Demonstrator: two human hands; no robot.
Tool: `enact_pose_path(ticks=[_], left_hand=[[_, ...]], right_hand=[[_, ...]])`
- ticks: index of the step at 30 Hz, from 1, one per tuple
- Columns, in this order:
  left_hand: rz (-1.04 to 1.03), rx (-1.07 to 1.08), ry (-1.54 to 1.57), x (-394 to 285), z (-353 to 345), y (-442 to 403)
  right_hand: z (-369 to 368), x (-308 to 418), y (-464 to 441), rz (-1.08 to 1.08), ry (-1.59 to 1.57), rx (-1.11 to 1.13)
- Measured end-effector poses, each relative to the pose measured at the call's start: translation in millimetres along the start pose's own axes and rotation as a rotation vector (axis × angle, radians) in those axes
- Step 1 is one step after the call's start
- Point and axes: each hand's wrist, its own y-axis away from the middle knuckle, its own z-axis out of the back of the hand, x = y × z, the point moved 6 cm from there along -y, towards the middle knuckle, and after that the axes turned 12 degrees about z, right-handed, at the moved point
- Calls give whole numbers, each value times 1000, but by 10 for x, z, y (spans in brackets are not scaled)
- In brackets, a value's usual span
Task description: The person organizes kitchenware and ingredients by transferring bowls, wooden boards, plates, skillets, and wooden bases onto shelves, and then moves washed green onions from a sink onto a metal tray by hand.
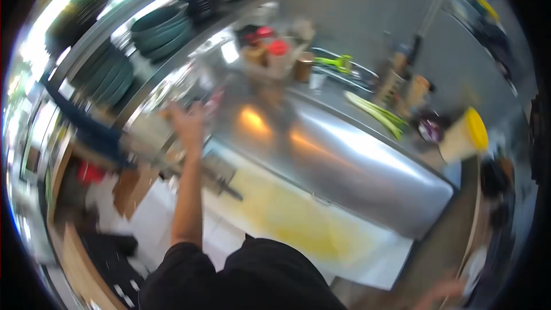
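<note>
My left hand reaches over the back left of the counter, fingers apart, close to shiny wrapped items blurred by motion. Nothing is clearly held in it. Low at the right edge, my right hand is smeared and partly cut off. It is beside a whitish rounded thing; whether it grips this is unclear. In front of my body stretches a white cutting board with yellow stains. A broad-bladed knife with a dark handle lies at the board's left end.
Behind the board is a shiny steel lid. Green-white stalks, a purple onion and a yellow-lidded tub stand along the back. Red-topped bottles are farther left. Stacked bowls fill the shelf.
</note>
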Motion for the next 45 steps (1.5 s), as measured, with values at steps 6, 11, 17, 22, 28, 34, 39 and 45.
enact_pose_path(ticks=[6, 11, 17, 22, 28, 34, 39, 45], left_hand=[[34, 199, -122, 766, -278, 1614], [304, 406, 253, 961, -613, 2209], [-138, 453, 87, 502, -690, 2724], [407, 1161, 305, -77, -762, 3341], [661, 1832, 465, -864, 47, 3509], [846, 1195, 644, 270, 414, 2064], [849, 815, 734, 525, 827, 1102], [870, 528, 735, 897, 1605, 1182]], right_hand=[[240, -2237, 500, -386, 283, 298], [687, -2735, 892, -446, 561, 315], [393, -2071, 1046, -38, 78, 204], [281, -606, 734, 325, -515, 76], [-133, 2362, -2, 704, -804, 464], [-681, 4528, -236, 853, -1082, 471], [-766, 5598, -488, 949, -1240, 387], [-560, 6094, -257, 1115, -1499, 453]])
